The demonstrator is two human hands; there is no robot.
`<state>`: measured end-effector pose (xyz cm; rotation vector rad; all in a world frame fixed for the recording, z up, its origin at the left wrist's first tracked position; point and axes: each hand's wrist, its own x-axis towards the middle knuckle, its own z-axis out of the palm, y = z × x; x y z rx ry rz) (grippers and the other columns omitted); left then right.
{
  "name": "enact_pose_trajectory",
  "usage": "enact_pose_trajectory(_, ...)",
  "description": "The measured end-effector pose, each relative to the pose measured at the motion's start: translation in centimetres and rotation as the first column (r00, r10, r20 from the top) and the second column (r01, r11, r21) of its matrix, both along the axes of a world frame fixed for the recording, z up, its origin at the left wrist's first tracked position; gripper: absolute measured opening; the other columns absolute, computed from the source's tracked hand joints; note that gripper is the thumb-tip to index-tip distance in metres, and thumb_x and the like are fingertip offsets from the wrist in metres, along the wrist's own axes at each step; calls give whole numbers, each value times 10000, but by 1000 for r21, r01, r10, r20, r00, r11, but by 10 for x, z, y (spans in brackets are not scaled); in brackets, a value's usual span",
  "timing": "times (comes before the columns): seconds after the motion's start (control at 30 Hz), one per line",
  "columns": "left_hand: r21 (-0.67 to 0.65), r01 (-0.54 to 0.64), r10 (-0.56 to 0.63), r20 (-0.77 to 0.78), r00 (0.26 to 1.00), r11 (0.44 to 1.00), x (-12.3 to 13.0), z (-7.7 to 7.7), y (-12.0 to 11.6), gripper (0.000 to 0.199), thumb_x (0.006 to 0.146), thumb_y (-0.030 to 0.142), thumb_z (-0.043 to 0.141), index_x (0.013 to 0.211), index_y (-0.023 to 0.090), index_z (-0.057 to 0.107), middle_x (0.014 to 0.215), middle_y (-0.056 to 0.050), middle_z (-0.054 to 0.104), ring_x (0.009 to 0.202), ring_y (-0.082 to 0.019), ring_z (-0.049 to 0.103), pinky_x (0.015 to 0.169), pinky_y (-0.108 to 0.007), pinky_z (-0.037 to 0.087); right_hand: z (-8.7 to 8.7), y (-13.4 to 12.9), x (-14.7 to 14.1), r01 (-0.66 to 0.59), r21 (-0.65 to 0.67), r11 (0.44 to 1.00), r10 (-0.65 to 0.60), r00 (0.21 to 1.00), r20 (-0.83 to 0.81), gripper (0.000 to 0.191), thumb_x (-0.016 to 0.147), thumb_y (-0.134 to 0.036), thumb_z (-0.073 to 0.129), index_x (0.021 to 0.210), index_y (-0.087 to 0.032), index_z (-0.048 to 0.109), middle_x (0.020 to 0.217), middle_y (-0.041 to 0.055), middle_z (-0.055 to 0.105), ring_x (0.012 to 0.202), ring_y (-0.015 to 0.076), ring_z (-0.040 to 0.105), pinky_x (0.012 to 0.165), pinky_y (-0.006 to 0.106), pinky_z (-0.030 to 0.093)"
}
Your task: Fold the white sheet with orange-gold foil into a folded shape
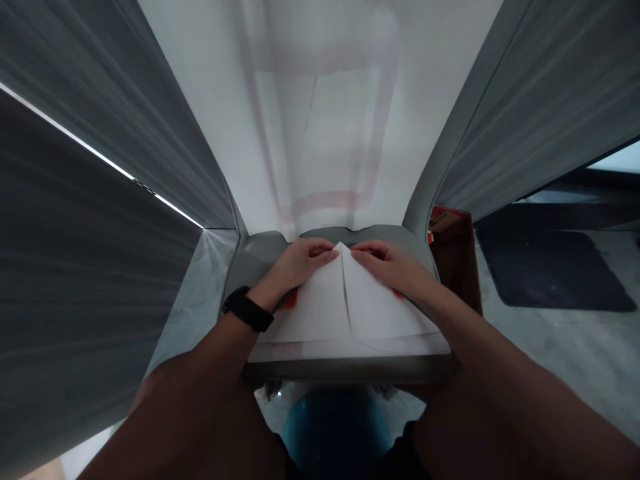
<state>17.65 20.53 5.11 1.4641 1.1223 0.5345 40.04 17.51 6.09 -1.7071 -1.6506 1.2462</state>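
Observation:
A sheet of white paper lies on the grey chair seat, its two upper corners folded inward to a point at the top. The folded edges meet along a middle line that gapes slightly lower down, above a flat strip at the bottom. My left hand pinches the left slope close to the tip. On the opposite slope, my right hand pinches the paper with thumb and forefinger. Small orange-red patches show beside the paper under both hands. A black band circles my left wrist.
The white chair back rises behind the seat, with faint pinkish marks. Grey curtains hang on both sides. Right of the chair stand a reddish-brown box and a dark floor mat. A blue rounded object is below, between my legs.

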Motion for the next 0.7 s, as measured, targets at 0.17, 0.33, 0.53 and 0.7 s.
enact_pose_trajectory(0.17,16,2,-2,12,1000,1000,1,0,-1,268,929,432,657,919,188,769,899,-34,763,812,-174,655,699,-273,495,1,5,-8,-25,95,995,20,999,48,273,927,-430,603,924,-244,803,809,14,746,754,184,650,627,273,461)
enact_pose_trajectory(0.33,51,-107,106,29,994,993,4,3,-1,240,953,400,648,1009,200,767,1000,-42,786,910,-189,691,779,-288,533,-2,7,-15,5,142,990,-19,995,98,239,914,-405,618,921,-251,801,843,13,766,790,198,662,706,299,493)
enact_pose_trajectory(0.53,34,-118,117,36,992,992,7,2,-1,239,938,394,660,964,181,765,941,-49,772,868,-183,678,730,-274,522,-3,5,-16,11,124,992,-22,996,92,228,925,-383,617,936,-244,798,854,15,766,796,196,667,707,296,491)
enact_pose_trajectory(0.7,17,-165,164,37,986,986,9,2,-2,254,917,421,690,939,179,761,923,-52,764,822,-173,656,689,-267,503,0,6,-18,11,107,994,-20,996,85,225,935,-378,619,946,-235,793,871,21,774,821,202,677,719,296,496)
